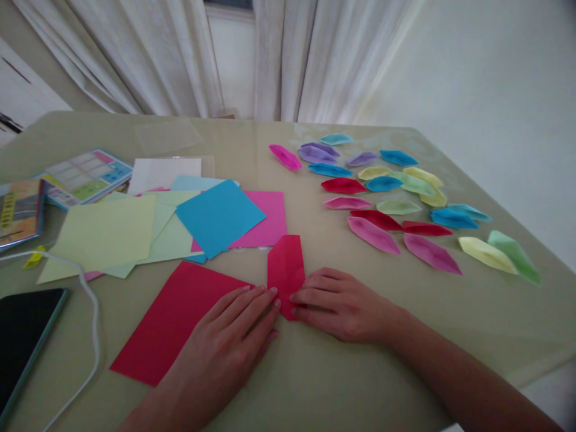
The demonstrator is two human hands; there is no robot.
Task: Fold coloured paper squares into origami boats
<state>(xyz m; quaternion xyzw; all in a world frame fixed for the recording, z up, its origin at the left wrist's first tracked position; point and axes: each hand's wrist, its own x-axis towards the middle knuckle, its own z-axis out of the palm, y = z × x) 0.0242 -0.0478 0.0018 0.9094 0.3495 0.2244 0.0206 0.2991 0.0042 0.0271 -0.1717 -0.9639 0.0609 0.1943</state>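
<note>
A folded red paper (287, 264), long with angled corners and a crease down its middle, lies flat on the table before me. My left hand (238, 336) has its fingers close together, the fingertips holding the lower left edge of that paper. At its lower right edge, my right hand (337, 305) grips it with bent fingers. Partly beneath my left hand lies a flat red sheet (180, 318). Just beyond the folded piece are a blue square sheet (220, 217) and a pink sheet (270, 219).
Several folded paper boats, including a pink one (373, 235), spread over the table's right side. Yellow-green sheets (108, 231) overlap at left, near booklets (87, 177). A white cable (95, 324) runs beside a dark-screened device (27, 342). Curtains (288, 60) hang behind the table.
</note>
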